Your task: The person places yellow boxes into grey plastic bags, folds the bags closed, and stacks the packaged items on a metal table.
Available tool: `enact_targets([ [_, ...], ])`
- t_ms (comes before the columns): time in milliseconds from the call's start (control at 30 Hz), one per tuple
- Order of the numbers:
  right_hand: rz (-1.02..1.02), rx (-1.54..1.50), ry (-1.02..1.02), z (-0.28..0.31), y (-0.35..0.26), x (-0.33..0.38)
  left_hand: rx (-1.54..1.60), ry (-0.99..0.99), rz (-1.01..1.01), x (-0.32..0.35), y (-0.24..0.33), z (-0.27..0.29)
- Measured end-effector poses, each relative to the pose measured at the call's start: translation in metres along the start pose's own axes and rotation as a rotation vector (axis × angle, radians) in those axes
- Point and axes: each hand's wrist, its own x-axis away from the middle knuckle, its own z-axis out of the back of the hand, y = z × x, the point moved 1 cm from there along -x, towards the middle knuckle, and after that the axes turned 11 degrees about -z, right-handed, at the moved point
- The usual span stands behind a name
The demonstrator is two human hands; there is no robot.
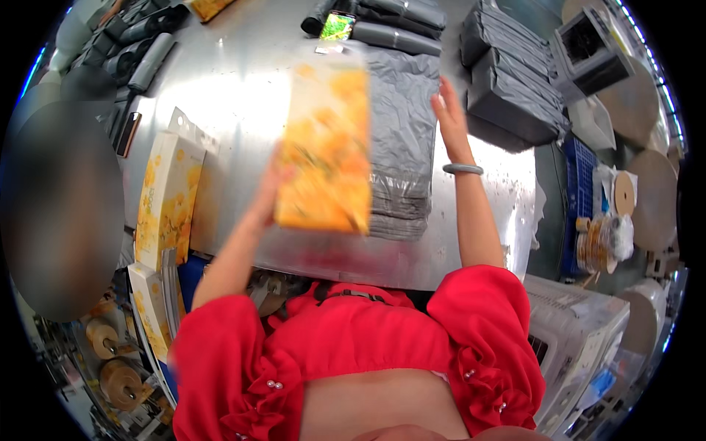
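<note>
My left hand (275, 184) grips the lower left side of a yellow floral box (325, 151), blurred by motion, above the metal table. Part of a stack of grey plastic mailing bags (403, 125) lies beneath and beside the box. My right hand (449, 110) is at the stack's far right edge, fingers stretched out, holding nothing that I can see; a grey bangle circles that wrist. Whether its fingertips touch the bags I cannot tell.
More yellow floral boxes (165, 198) stand at the table's left edge. Folded grey bags are piled into blocks (515, 92) at the far right, with rolled grey bags (397, 37) at the back. A phone (337, 27) with a lit screen rests among those rolls.
</note>
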Motion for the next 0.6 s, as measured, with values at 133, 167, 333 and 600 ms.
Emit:
enact_targets([
  [133,-0.32,0.131,-0.217,0.012,0.065,0.078,-0.923,-0.445,0.067,0.03,-0.041,-0.013],
  [167,-0.438,0.007,-0.222,0.014,0.068,0.096,-1.113,-0.413,-0.258,0.013,-0.025,-0.02],
  [333,-0.143,0.387,0.055,0.006,0.072,0.115,-1.659,-0.525,-0.861,-0.088,-0.056,-0.057],
  [600,0.397,0.503,0.354,-0.003,0.049,0.146,-1.042,-0.261,-1.236,-0.044,-0.048,-0.06],
])
